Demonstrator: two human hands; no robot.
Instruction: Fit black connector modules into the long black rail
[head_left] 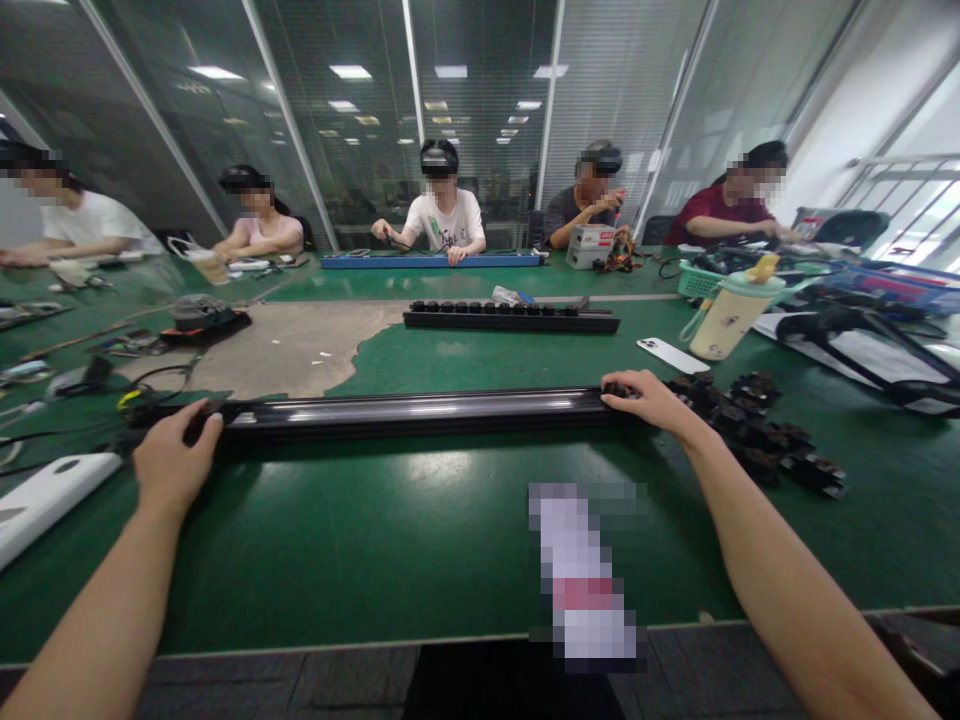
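A long black bar (420, 412) with a glossy top lies crosswise on the green tabletop in front of me. My left hand (172, 450) is closed around its left end, thumb and fingers on a dark end piece. At the opposite end, my right hand (646, 398) grips the bar with bent fingers over a small dark part. Just right of that hand lies a heap of small black blocks (757, 425). Farther back sits a shorter black rail (510, 320) with a row of similar black pieces along its top.
To the right are a white phone (673, 355), a cream tumbler (735, 312) and a green basket (696, 282). A white device (56, 500) and cables lie at left. A pixelated pale object (585, 570) is near the front edge. Several people sit across the table; one touches a blue bar (420, 262).
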